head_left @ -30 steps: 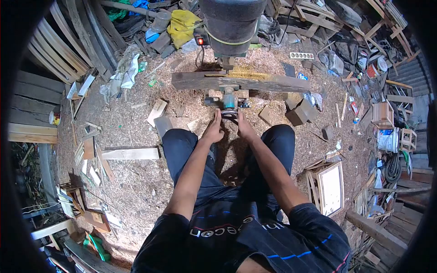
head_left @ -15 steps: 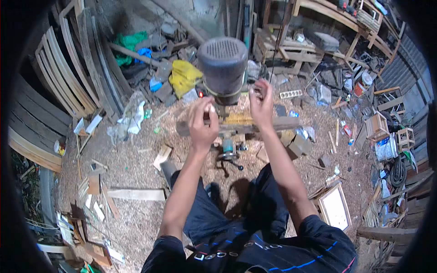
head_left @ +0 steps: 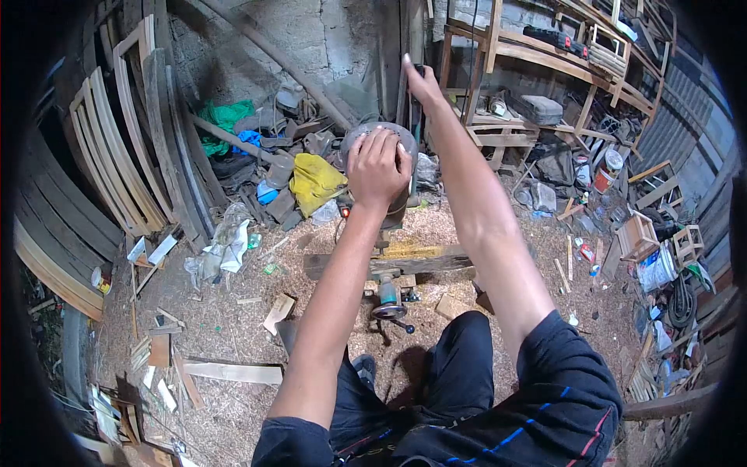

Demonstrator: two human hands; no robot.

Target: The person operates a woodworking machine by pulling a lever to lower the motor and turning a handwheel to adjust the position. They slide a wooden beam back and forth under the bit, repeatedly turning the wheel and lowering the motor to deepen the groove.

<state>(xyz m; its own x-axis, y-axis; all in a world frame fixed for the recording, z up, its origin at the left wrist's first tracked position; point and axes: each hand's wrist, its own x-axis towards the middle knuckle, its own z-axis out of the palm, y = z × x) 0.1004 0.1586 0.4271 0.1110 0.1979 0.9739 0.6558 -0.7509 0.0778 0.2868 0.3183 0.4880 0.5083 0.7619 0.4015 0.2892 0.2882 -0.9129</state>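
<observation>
In the head view, my left hand lies over the round top of a dark motor housing, its fingers stretched across it. The housing sits on an upright machine standing between my legs. My right hand is raised farther out and closes around a black lever beside the machine's column, the thumb pointing up. Below the motor, a long wooden beam lies crosswise on the machine, partly behind my left forearm. Under the beam is a handwheel with a dark knob.
Wood shavings cover the floor, with offcuts scattered on it. Curved wooden slats lean at the left. A yellow bag lies among rubble ahead. Wooden furniture frames stand at the back right.
Both hands were above the beam on either side of the motor. My left hand has moved onto the motor top; my right hand has reached up and forward and taken hold of the lever.
</observation>
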